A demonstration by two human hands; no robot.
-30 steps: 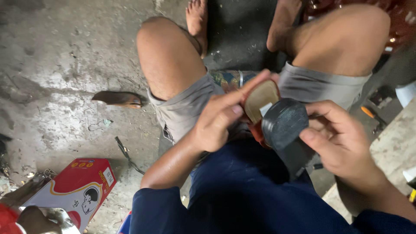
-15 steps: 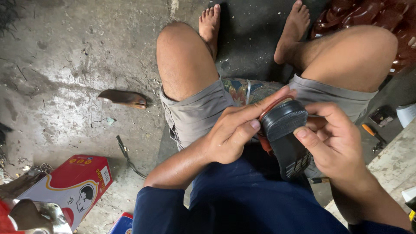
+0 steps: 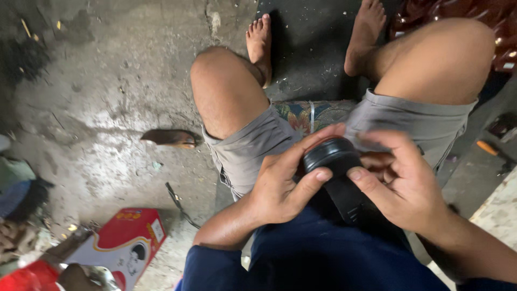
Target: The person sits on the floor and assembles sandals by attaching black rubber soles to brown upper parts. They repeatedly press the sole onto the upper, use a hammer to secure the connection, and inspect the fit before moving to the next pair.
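Note:
A black shoe lies in my lap with its heel end turned up toward me. My left hand wraps its left side, thumb pressed on the rim of the heel. My right hand grips the right side, thumb on the shoe's back just below the heel. I sit on a low stool with a patterned cushion, bare knees apart, both bare feet on the concrete floor. The shoe's toe end is hidden between my hands and my dark blue shirt.
A red and white cardboard box lies on the floor at lower left, amid clutter. A brown sole piece rests on the floor left of my knee. A thin dark tool lies near the box. A dark red chair stands at upper right.
The shoe has been turned: its tan inner side showed a second ago, now only the black heel faces me. Both hands stayed closed on it. The view has tilted forward.

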